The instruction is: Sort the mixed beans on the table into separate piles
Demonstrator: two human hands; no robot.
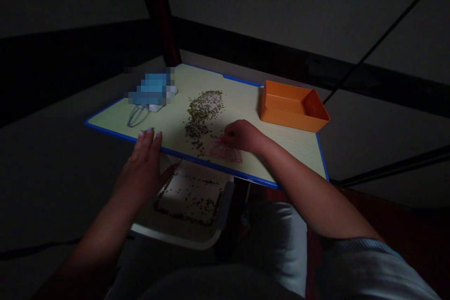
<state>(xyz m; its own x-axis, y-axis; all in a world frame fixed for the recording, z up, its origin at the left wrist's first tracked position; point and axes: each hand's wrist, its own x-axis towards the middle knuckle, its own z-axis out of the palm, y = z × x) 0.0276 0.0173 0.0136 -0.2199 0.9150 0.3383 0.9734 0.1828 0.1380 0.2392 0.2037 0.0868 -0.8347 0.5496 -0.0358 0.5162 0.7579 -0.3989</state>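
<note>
Hands apart. Right hand sits on a pink plastic protractor near the board's near edge, fingers at its left end; whether they grip it, cannot tell. Left hand lies open, fingertips on the blue rim of the pale board.

Protractor looks thin, light, stiff, probably brittle; best pinched by its curved edge. Green beans form a loose strip beside it: small, hard, likely to roll.

Orange tray stands far right. Blurred blue object lies far left. White tray below the near edge holds more beans. Open board remains right of the protractor.
</note>
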